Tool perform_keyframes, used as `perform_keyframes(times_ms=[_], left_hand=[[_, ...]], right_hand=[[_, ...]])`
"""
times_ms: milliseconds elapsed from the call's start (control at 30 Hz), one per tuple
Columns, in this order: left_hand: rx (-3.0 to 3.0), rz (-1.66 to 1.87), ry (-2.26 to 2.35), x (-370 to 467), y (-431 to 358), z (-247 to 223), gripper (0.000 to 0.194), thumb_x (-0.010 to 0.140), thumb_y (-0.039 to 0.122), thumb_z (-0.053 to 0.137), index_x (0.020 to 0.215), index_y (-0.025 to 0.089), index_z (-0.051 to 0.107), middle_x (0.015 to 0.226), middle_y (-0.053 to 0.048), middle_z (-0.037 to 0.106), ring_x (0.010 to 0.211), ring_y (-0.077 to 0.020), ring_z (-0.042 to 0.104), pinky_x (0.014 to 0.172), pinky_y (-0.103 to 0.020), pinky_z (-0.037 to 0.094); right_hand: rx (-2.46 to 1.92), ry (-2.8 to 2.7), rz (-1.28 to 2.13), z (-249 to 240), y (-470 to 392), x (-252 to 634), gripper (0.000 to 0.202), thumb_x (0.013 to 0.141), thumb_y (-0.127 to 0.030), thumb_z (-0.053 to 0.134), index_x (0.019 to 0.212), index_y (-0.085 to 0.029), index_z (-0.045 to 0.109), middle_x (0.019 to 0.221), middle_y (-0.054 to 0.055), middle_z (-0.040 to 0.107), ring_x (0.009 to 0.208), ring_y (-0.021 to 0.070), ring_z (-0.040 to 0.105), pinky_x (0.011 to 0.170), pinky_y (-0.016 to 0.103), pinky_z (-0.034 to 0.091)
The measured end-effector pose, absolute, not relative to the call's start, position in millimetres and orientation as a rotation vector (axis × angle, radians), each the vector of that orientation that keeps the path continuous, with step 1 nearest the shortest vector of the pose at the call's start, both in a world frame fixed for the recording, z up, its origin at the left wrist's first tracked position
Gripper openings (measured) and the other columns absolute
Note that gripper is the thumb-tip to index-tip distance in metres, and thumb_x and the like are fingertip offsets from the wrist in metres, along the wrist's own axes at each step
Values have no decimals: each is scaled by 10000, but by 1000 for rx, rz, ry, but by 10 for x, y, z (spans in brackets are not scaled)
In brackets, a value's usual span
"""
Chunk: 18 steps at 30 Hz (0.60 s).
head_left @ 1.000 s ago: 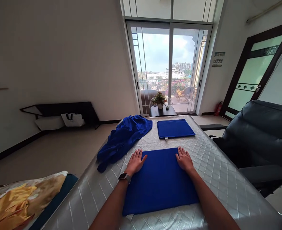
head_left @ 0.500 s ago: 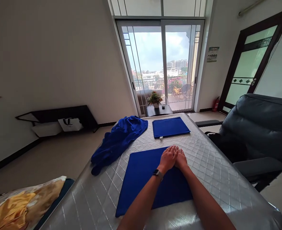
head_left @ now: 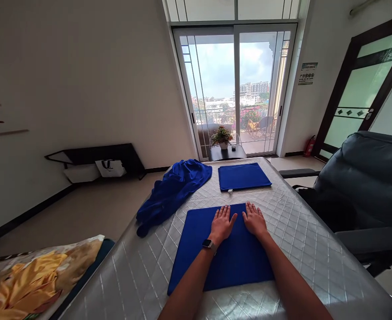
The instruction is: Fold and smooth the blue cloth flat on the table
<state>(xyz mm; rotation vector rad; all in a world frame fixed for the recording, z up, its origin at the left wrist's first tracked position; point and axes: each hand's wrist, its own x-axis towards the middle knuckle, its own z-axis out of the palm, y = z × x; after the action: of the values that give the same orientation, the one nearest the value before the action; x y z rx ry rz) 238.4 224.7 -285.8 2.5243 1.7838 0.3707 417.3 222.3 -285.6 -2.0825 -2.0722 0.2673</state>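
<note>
A folded blue cloth lies flat on the silver quilted table cover in front of me. Both palms rest on its far part, a small gap between them. My left hand, with a watch on the wrist, lies flat, fingers stretched forward. To its right, my right hand is also flat, fingertips near the cloth's far edge. Beyond them sits a second neatly folded blue cloth with a small white tag. A crumpled blue cloth is heaped at the left edge of the cover.
A dark armchair stands along the right side. At the far end, a small black table holds a potted plant before the sliding glass door. Yellow fabric lies on patterned bedding at lower left.
My hands have moved apart from near-touching at the cloth's far middle, the left going leftward, and now lie flat. The view has turned slightly left.
</note>
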Motion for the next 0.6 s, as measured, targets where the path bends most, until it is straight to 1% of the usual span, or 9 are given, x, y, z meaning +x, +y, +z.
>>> perform_keyframes(times_ms=[200,333,500,600], left_hand=[[2476,291,2005,1556,2216,-2907,659,1054,561,207,1590,202,343,1638,-115,379,1533,-244,309,1254,-487,252],[2398,289,2131,1093,2205,-2920,716,1043,599,198,1572,151,378,1635,-142,373,1529,-260,316,1248,-476,265],[2359,379,2196,901,2206,-2997,815,1025,644,129,1552,84,397,1623,-181,376,1523,-281,324,1235,-477,292],[2363,411,2187,913,2215,-3043,823,1025,641,126,1543,66,406,1621,-194,368,1519,-293,331,1227,-483,309]], right_hand=[[-2093,-2059,292,-2865,2217,4174,674,1042,-438,176,1639,-126,168,1700,13,151,1568,177,133,1263,383,48],[-2103,-2082,272,-2913,2237,4183,670,1045,-437,176,1642,-134,164,1705,28,137,1571,185,116,1259,380,37],[-2127,-2093,240,-2959,2259,4181,666,1046,-438,179,1643,-144,157,1705,22,135,1573,176,100,1259,378,46],[-2136,-2099,220,-2961,2260,4178,665,1047,-439,172,1643,-143,154,1704,15,137,1571,169,113,1261,378,56]])
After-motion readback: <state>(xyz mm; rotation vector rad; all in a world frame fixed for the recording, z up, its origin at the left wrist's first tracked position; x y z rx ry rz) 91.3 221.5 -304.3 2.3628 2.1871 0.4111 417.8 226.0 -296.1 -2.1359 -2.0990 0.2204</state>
